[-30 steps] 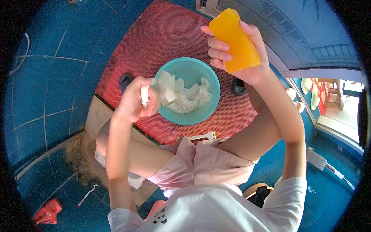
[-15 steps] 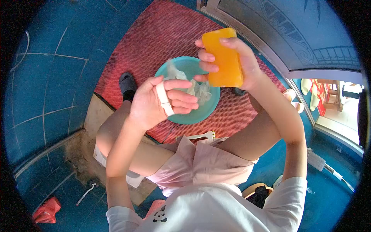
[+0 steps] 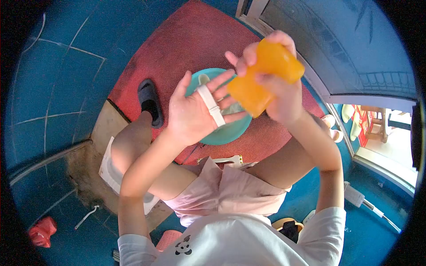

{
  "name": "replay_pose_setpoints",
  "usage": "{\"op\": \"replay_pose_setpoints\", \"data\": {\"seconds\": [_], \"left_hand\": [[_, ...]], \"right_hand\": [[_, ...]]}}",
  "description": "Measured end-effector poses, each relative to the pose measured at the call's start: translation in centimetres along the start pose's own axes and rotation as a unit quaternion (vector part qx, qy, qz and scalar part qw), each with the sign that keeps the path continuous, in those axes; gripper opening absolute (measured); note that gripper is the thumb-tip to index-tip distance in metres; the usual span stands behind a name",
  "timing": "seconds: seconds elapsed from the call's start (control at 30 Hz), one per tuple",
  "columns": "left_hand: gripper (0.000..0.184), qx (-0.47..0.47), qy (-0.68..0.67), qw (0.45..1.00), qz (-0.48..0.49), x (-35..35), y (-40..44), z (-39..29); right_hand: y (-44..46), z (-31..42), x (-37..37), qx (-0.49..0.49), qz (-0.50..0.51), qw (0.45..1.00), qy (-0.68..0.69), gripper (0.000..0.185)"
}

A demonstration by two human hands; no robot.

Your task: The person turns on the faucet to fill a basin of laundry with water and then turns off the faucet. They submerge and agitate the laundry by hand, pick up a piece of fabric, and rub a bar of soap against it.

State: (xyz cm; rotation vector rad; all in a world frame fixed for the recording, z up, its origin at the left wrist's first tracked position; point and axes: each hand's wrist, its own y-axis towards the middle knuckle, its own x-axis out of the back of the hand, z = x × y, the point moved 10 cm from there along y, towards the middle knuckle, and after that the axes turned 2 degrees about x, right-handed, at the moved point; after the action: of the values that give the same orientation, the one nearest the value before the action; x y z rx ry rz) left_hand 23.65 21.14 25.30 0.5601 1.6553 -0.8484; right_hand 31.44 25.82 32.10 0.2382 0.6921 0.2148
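My right hand (image 3: pixel 282 84) grips a yellow-orange block (image 3: pixel 254 93), slightly smeared by motion, above the right side of the basin. Palm up and fingers spread, my left hand (image 3: pixel 197 108) has a white strap-like piece (image 3: pixel 210 105) lying across its palm and finger bases. The block's lower end is close to the left fingertips. Beneath both hands sits a turquoise basin (image 3: pixel 222 137); the white material in it is mostly hidden by the left hand.
A red mat (image 3: pixel 177 48) lies under the basin. A dark slipper (image 3: pixel 150 101) is on one foot at the left. Near my shorts is a white-handled item (image 3: pixel 226 160). A door (image 3: pixel 337 48) stands upper right, and a red bag (image 3: pixel 43 232) lies lower left.
My left hand has come away from the white cloth-like material in the basin, turned palm up and spread its fingers. My right hand has lowered and tilted the block towards it.
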Motion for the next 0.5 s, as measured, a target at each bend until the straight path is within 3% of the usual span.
{"op": "replay_pose_setpoints", "data": {"seconds": [0.1, 0.2, 0.27, 0.33, 0.37, 0.4, 0.47, 0.5], "left_hand": [[0.067, 0.045, -0.047, 0.998, 0.020, -1.1, 0.0, 1.5], [0.063, 0.069, -0.081, 0.994, 0.038, -1.1, -0.2, 2.0], [0.061, 0.066, -0.101, 0.991, 0.062, -1.2, -0.2, 1.9], [0.066, 0.036, -0.009, 0.997, -0.062, 1.4, 0.1, 1.5], [0.068, 0.055, -0.148, 0.986, 0.056, -1.0, -0.1, 1.4], [0.068, 0.054, -0.150, 0.986, 0.058, -1.3, -0.1, 1.6], [0.070, 0.089, -0.043, 0.995, 0.011, -1.4, 0.1, 2.8], [0.074, 0.104, -0.047, 0.993, 0.039, -1.8, -0.1, 3.1]], "right_hand": [[-0.8, -0.1, -3.3, 0.064, 0.099, 0.992, -0.037, 0.041], [-1.6, -0.5, -4.3, 0.141, 0.121, 0.980, -0.069, 0.035], [-2.0, -0.8, -4.6, 0.127, 0.110, 0.984, -0.056, 0.033], [-3.4, -0.3, -7.3, 0.194, 0.263, 0.929, -0.177, 0.033], [-2.6, 0.1, -7.3, 0.170, 0.266, 0.930, -0.186, 0.030], [-2.2, -0.1, -7.2, 0.168, 0.268, 0.930, -0.187, 0.030], [-0.5, 0.2, -4.7, 0.163, 0.141, 0.973, -0.087, 0.027], [-0.6, 0.0, -4.7, 0.133, 0.139, 0.980, -0.056, 0.028]]}}
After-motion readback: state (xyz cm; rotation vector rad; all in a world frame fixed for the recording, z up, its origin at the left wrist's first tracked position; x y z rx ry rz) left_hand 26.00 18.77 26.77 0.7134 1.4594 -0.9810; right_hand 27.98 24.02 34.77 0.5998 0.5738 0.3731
